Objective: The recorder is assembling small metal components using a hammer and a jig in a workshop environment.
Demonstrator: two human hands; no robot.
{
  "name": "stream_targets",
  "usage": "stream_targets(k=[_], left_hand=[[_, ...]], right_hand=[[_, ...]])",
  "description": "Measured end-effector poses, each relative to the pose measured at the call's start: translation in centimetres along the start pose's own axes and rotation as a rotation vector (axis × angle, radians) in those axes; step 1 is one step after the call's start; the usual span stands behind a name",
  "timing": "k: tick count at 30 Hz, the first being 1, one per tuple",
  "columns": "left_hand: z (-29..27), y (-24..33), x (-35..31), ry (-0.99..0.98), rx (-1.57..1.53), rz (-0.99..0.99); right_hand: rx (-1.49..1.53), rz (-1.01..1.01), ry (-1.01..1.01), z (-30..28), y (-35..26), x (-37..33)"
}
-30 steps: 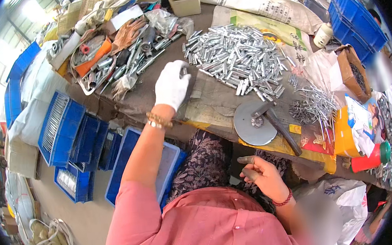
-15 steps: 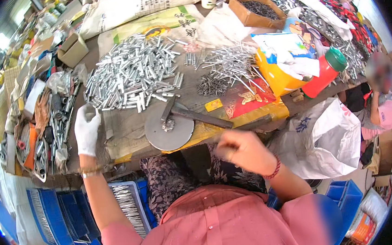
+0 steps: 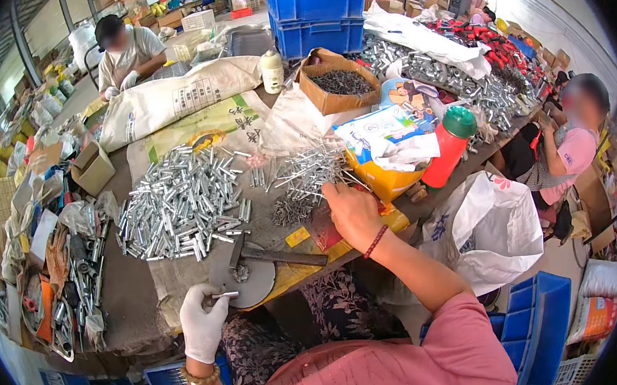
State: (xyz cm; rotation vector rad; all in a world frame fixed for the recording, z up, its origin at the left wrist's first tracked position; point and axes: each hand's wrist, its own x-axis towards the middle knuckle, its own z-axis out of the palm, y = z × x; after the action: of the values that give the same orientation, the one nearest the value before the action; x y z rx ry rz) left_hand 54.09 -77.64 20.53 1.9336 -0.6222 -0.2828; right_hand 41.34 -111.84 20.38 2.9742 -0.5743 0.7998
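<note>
My left hand [image 3: 203, 325], in a white glove, pinches a short silver metal tube [image 3: 227, 295] over the near left rim of a round grey metal disc [image 3: 262, 288]. A hammer [image 3: 282, 257] lies with its head on the disc and its handle pointing right. My right hand [image 3: 356, 216], bare with a red bead bracelet, has curled fingers at the near edge of a heap of thin metal rods [image 3: 314, 168]. Its fingertips are partly hidden among them. Left of the rods spreads a large pile of silver tubes [image 3: 181, 203].
Small dark metal parts [image 3: 292, 210] lie below the rods. A yellow container [image 3: 384, 178] and a red bottle with a green lid [image 3: 451, 143] stand right. Behind are a carton of nails [image 3: 339, 80] and blue crates [image 3: 316, 16]. Tools [image 3: 81, 278] crowd the left. Two people sit nearby.
My right hand has gone from above my lap forward to the rods. My left hand has come from the table's left side to the disc and now holds a tube. The view has shifted.
</note>
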Motion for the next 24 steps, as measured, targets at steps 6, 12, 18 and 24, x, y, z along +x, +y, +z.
stream_targets(k=[6,12,18,24], left_hand=[[0.1,2.0,-0.1,0.015,0.235,0.141],[1.3,2.4,-0.4,0.050,0.349,0.256],[1.1,2.3,-0.5,0.055,0.404,0.289],[0.8,2.0,-0.8,0.042,0.420,0.297]], right_hand=[[0.636,0.040,-0.020,-3.8,-3.8,-0.2],[1.285,-0.003,-0.230,-1.3,-11.1,-1.2],[0.957,-0.184,-0.227,-1.0,-11.2,-1.9],[0.724,-0.342,-0.211,-1.1,-11.8,-2.3]])
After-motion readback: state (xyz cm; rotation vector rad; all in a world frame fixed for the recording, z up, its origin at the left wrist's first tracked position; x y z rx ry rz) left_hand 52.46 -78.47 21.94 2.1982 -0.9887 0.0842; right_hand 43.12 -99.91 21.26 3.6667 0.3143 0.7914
